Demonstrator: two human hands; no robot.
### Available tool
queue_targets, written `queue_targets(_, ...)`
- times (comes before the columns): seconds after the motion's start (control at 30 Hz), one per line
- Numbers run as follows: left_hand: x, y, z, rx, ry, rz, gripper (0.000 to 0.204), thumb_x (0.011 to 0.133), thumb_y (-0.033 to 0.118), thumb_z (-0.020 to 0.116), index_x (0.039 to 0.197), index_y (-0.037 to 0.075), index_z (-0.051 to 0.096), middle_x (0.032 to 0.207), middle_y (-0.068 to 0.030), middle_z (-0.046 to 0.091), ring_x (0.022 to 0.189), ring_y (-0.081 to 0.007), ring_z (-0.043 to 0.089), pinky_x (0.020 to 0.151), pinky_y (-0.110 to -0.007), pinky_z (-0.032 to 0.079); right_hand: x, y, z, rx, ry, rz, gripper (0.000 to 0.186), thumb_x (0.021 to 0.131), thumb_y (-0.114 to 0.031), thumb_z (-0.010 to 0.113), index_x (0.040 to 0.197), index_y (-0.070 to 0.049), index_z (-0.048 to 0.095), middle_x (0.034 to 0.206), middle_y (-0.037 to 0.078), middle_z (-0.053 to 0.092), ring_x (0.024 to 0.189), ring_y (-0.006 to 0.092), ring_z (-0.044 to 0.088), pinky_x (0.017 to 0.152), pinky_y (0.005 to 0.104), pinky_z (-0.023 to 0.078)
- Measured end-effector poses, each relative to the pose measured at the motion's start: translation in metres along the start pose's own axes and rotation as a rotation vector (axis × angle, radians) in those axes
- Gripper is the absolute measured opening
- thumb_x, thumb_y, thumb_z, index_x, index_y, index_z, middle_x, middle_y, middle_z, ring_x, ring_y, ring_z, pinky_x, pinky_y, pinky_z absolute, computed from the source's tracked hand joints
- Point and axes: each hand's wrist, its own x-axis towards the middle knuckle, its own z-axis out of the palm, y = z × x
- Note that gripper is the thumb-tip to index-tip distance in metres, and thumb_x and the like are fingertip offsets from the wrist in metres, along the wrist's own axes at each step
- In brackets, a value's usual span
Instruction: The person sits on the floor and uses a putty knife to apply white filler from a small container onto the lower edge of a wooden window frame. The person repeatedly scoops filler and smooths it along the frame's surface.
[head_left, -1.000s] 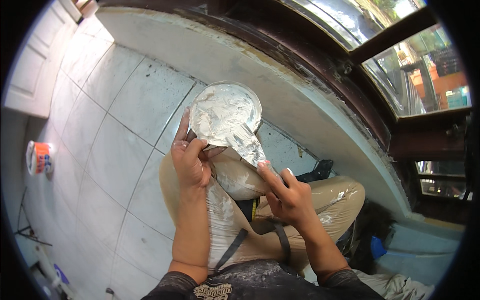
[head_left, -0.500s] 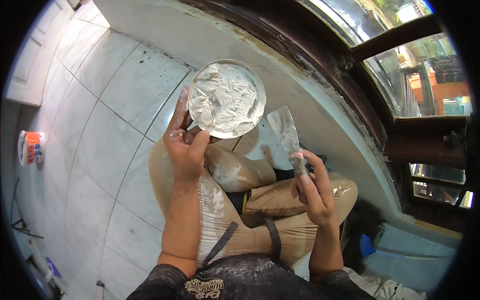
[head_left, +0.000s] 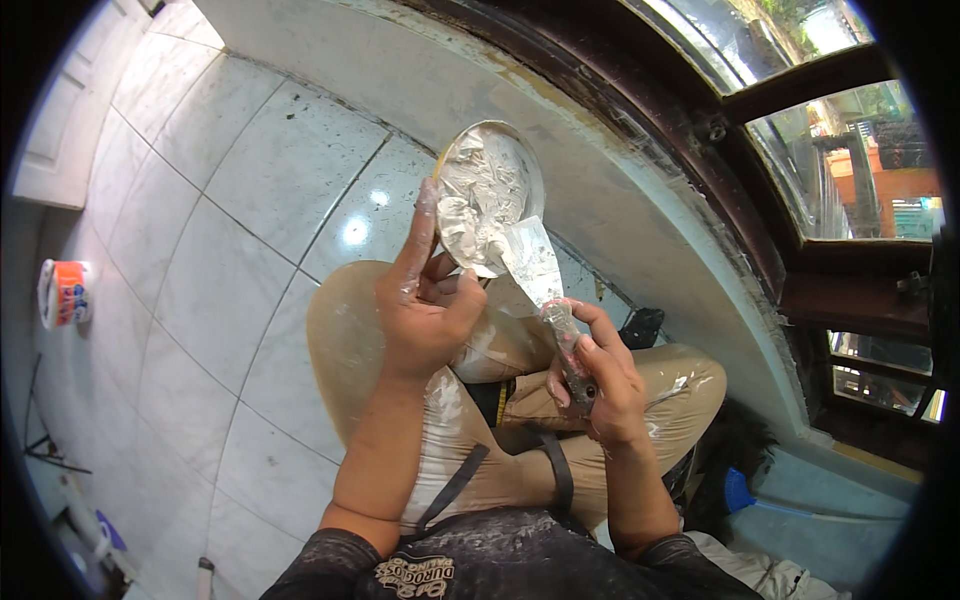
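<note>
My left hand (head_left: 430, 300) grips a round lid (head_left: 537, 165) by its near left rim, tilting it toward the right. White putty (head_left: 480, 200) lies thick and ridged inside the lid. My right hand (head_left: 600, 375) is closed round the handle of a putty knife (head_left: 535, 262), whose broad blade is smeared with white. The tip of the blade meets the putty at the lid's lower right edge. White smears mark the fingers of my left hand.
A low wall (head_left: 560, 150) runs along the right below a dark wooden window frame (head_left: 690, 120). On the tiled floor (head_left: 240, 240) at far left stands a white and orange tub (head_left: 65, 294). A broom with a blue head (head_left: 738, 490) lies at lower right. My crossed legs are beneath my hands.
The lid has shifted right and tipped over toward the knife. My right hand has brought the blade left, from apart to touching the putty at the lid's edge.
</note>
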Motion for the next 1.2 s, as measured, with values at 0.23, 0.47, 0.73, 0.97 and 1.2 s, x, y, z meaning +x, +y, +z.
queue_targets(0.23,0.003,-0.002,0.006,-0.045,0.041,-0.018,0.095,0.096,-0.015,0.059,0.182,-0.001,0.022,0.17,-0.0267,0.056,0.143,-0.0291,0.069,0.11,-0.032,0.061,0.009,0.013,0.007,0.16,0.0,-0.018,0.051,0.119,-0.022,0.054,0.165,-0.003,0.052,0.091,-0.001,0.063,0.07,0.0096,0.052,0.065,0.0245,0.047)
queue_targets(0.47,0.005,-0.001,0.003,-0.101,0.071,-0.002,0.094,0.096,-0.016,0.058,0.182,-0.005,0.02,0.171,-0.0276,0.054,0.146,-0.0298,0.067,0.117,-0.034,0.057,0.009,-0.007,-0.012,-0.452,0.094,-0.224,0.046,0.121,-0.018,0.056,0.164,0.0,0.056,0.088,-0.003,0.061,0.074,0.006,0.053,0.066,0.025,0.046)
queue_targets(0.73,0.003,0.0,0.006,-0.061,0.005,-0.016,0.093,0.098,-0.015,0.058,0.182,-0.004,0.019,0.172,-0.0279,0.052,0.146,-0.0303,0.066,0.116,-0.034,0.058,0.0,0.0,-0.006,-0.296,0.022,-0.131,0.046,0.121,-0.014,0.054,0.165,0.001,0.056,0.091,-0.002,0.062,0.074,0.0054,0.053,0.065,0.0248,0.044)
queue_targets(0.97,0.002,-0.007,-0.001,-0.062,-0.026,-0.034,0.092,0.099,-0.017,0.055,0.182,-0.004,0.017,0.175,-0.0301,0.047,0.149,-0.0323,0.064,0.12,-0.038,0.057,0.008,-0.016,-0.024,-0.217,-0.008,0.039,0.05,0.118,-0.02,0.058,0.162,0.004,0.06,0.093,0.0,0.064,0.072,0.0069,0.054,0.061,0.0254,0.043)
queue_targets(1.2,0.003,0.0,0.004,-0.204,-0.035,-0.149,0.094,0.1,-0.018,0.055,0.183,0.0,0.017,0.172,-0.0309,0.05,0.148,-0.0328,0.065,0.121,-0.039,0.057,0.032,-0.001,-0.067,0.312,-0.215,0.225,0.057,0.118,-0.032,0.056,0.163,0.002,0.056,0.085,0.005,0.064,0.055,0.01,0.051,0.048,0.0257,0.038)
